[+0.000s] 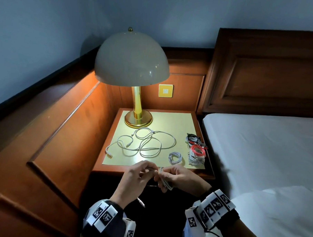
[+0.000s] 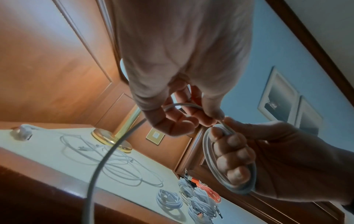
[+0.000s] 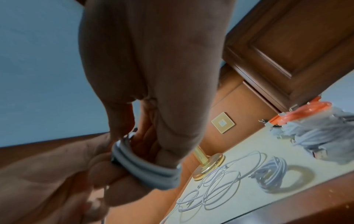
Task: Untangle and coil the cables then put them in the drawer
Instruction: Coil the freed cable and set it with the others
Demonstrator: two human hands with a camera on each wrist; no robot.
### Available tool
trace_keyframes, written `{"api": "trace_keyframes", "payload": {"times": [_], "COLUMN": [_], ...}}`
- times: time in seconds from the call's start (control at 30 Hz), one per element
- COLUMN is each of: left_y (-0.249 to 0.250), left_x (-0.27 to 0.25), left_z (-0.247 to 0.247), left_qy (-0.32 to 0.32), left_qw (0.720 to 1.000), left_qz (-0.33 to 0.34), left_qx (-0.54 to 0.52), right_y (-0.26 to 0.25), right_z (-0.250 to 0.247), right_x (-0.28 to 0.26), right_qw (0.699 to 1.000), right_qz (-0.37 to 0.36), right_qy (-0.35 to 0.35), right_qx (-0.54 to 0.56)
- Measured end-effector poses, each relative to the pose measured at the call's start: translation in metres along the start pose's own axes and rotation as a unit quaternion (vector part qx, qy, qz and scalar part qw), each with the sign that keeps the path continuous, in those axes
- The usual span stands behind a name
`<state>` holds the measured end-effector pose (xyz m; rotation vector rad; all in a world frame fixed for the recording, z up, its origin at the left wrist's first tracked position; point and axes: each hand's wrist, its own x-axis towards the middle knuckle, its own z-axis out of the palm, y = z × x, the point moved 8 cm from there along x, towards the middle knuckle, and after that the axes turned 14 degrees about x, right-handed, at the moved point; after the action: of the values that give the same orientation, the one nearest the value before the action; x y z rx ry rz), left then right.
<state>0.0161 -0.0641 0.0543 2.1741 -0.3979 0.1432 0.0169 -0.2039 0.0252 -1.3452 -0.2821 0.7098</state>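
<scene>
Coiling a white cable at the bedside table.
My right hand gripped the coil; my left hand pinched its loose strand.

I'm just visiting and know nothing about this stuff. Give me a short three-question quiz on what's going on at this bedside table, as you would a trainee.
1. True or false: the right hand grips a small coil of white cable.
2. What is the left hand doing? A) resting flat on the nightstand B) pinching the same cable's free run C) touching the lamp
3. Fill in: on the nightstand, the loose tangle of white cables lies closer to the ___ than the red coil does.

Key: 1 true. 2 B. 3 lamp.
</scene>
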Motion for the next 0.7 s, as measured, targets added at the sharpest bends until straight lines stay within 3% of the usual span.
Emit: {"api": "trace_keyframes", "payload": {"times": [0.1, 0.23, 0.3, 0.4, 0.57, 0.63, 0.7], "left_y": [-0.007, -0.008, -0.01, -0.013, -0.015, -0.013, -0.012], "left_x": [-0.002, -0.001, -0.001, -0.003, -0.002, -0.002, -0.001], "left_z": [0.001, 0.005, 0.01, 0.012, 0.008, 0.005, 0.002], "left_qy": [-0.041, -0.093, -0.109, -0.086, -0.021, 0.003, 0.026], "left_qw": [0.995, 0.993, 0.98, 0.953, 0.957, 0.961, 0.962], "left_qz": [-0.052, -0.039, -0.071, -0.119, -0.128, -0.123, -0.12], "left_qx": [-0.069, -0.069, -0.147, -0.265, -0.258, -0.248, -0.245], "right_y": [0.006, 0.006, 0.004, 0.001, 0.001, -0.002, -0.006], "right_z": [0.007, 0.013, 0.017, 0.018, 0.015, 0.012, -0.001], "right_x": [-0.003, -0.002, 0.0, 0.003, 0.002, 0.003, 0.004], "right_qw": [0.995, 0.981, 0.971, 0.964, 0.967, 0.974, 0.982], "right_qz": [0.029, 0.029, 0.025, 0.014, 0.013, -0.009, -0.046], "right_qy": [-0.042, -0.065, -0.072, -0.075, -0.042, -0.005, 0.078], "right_qx": [0.086, 0.183, 0.227, 0.257, 0.251, 0.227, 0.163]}}
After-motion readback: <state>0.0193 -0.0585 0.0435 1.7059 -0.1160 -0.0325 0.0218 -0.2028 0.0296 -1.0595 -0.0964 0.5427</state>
